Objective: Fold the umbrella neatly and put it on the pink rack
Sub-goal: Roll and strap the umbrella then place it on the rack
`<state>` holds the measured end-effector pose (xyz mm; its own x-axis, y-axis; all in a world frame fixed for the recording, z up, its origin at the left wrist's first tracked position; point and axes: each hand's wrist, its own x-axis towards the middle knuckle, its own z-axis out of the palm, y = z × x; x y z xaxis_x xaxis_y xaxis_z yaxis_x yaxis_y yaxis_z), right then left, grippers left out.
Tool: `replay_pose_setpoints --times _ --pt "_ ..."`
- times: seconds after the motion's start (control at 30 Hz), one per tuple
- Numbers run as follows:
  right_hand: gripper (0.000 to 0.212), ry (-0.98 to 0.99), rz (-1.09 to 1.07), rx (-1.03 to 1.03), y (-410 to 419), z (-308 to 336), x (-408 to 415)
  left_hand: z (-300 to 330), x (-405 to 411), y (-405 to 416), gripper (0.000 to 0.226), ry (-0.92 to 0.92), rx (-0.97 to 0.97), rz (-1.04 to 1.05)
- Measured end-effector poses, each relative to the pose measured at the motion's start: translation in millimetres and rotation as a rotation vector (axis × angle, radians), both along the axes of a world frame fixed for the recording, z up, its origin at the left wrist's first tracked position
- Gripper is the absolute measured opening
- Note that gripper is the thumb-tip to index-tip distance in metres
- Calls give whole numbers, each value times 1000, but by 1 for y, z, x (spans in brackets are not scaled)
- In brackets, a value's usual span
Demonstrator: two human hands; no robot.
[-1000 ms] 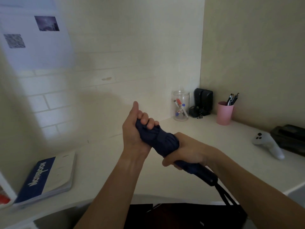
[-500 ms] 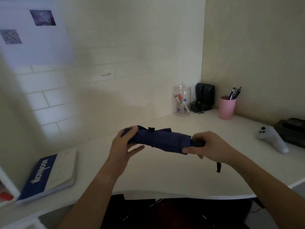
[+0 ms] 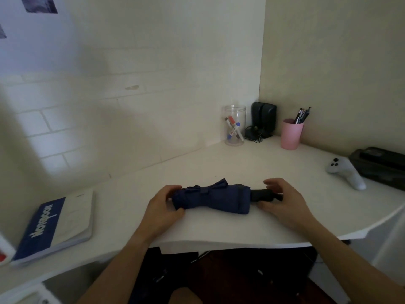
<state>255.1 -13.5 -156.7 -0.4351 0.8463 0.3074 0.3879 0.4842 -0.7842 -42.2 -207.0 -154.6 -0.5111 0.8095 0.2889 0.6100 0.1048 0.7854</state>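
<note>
My left hand [image 3: 163, 207] cups the dark blue folded fabric umbrella [image 3: 213, 199], right hand [image 3: 282, 199] loosely around its black handle [image 3: 263, 195]; the untied canopy may unroll.

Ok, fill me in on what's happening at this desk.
A person has a folded navy-blue fabric umbrella lying sideways on the white desk. The left hand cups its canopy end; the right hand curls around its black handle. No pink rack is in view, only a pink plastic pen cup near the corner.
</note>
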Motion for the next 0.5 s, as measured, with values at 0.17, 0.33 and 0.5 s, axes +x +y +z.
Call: replay_pose_setpoints --times 0.17,0.33,0.5 --pt "44 -45 -129 65 -17 3 -1 5 5 -2 44 -32 22 56" --pt "44 95 -185 -78 -37 23 -8 19 12 -18 41 -180 140 104" --pt "38 349 -211 -84 -64 51 25 40 40 -34 36 -357 321 83"
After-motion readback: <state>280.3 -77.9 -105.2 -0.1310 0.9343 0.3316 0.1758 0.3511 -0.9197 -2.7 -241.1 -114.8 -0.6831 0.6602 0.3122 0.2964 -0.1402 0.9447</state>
